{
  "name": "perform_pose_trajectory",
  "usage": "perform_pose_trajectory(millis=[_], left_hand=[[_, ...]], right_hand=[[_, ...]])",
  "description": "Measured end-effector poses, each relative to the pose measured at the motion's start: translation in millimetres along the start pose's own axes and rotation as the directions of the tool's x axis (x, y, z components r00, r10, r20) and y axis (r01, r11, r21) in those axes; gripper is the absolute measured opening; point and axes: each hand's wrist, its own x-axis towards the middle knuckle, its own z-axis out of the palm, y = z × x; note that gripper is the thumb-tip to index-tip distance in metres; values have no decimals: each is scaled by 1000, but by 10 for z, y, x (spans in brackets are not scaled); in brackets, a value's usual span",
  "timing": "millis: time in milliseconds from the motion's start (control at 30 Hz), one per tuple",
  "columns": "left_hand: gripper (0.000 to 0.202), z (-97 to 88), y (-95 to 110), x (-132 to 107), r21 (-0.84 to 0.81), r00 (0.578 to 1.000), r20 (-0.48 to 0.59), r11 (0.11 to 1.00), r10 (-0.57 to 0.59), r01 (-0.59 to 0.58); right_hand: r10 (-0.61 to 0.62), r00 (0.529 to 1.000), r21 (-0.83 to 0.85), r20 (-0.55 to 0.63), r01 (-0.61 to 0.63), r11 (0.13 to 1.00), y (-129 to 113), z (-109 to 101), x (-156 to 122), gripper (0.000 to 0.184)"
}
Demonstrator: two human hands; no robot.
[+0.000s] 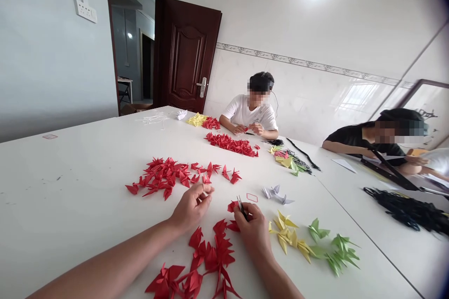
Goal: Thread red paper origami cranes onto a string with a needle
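Observation:
My left hand (194, 204) is over the table with its fingers loosely bent and the thumb apart from them. Nothing shows in its grasp, and its fingertips are close to a red folded paper crane (206, 179) at the edge of a loose pile of red cranes (164, 173). In my right hand (255, 230) is a pair of tweezers (242, 209), dark-bodied with bright metal tips pointing up and away. Beside those fingers sits another red crane (232, 206), partly covered by them. More red cranes (210, 257) lie between my forearms.
Right of my right hand are yellow cranes (287, 233), green cranes (338, 250) and white cranes (275, 194). Across the white table (77, 215), a person (250, 114) handles something red behind a red row (231, 144). Another person (365, 138) sits right, near black cords (407, 210).

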Motion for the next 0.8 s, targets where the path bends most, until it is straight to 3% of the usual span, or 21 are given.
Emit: perform_pose_trajectory(millis=[100, 233, 333, 433, 633, 800], left_hand=[[27, 9, 57, -51, -18, 983, 181, 1000, 14, -11], [42, 14, 83, -68, -49, 951, 308, 999, -6, 22], [36, 23, 73, -59, -105, 921, 388, 994, 11, 33], [27, 37, 42, -46, -139, 925, 378, 990, 51, 2], [15, 33, -2, -14, -113, 967, 256, 994, 15, 15], [15, 35, -14, -6, -131, 970, 244, 991, 17, 16]], right_hand=[[-89, 996, 48, 8, 89, 995, -31, -12, -19, 23], [-195, 981, 77, 18, 193, 978, -36, 15, -44, 21], [-256, 965, 93, 52, 251, 964, -18, 54, -56, 19], [-290, 951, 80, 107, 282, 956, -14, 68, -58, 19], [-271, 954, 67, 131, 264, 962, -70, 1, -94, 25], [-282, 937, 42, 206, 280, 959, -105, -29, -156, 25]])
